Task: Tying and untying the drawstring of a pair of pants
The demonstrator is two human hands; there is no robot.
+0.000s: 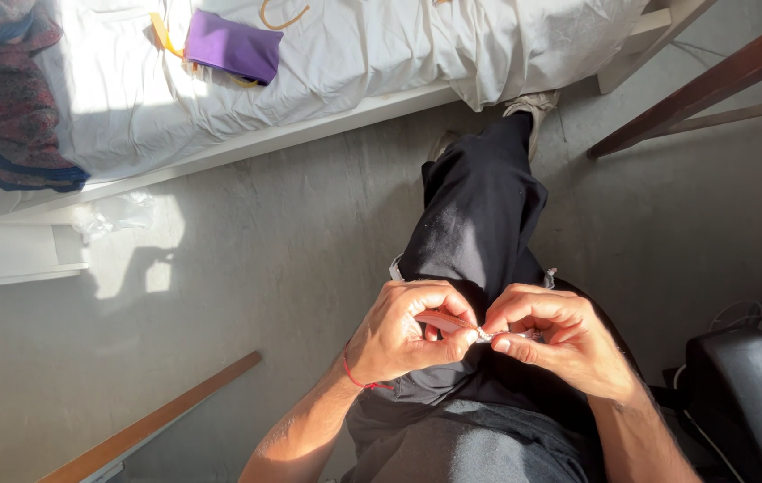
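My left hand (408, 331) and my right hand (560, 335) meet over my lap, fingertips pinched together on a small thin pale object (486, 335) between them. What the object is I cannot make out; a pinkish piece shows under my left fingers. A red thread band circles my left wrist (351, 374). My legs in black trousers (479, 224) stretch toward the bed.
A bed with a white sheet (327, 63) runs across the top, with a purple pouch (232, 45) and patterned cloth (1, 98) on it. A crumpled plastic bag (117, 215) lies on the grey floor. Wooden bars (703, 85) stand at right, a black chair (748, 394) lower right.
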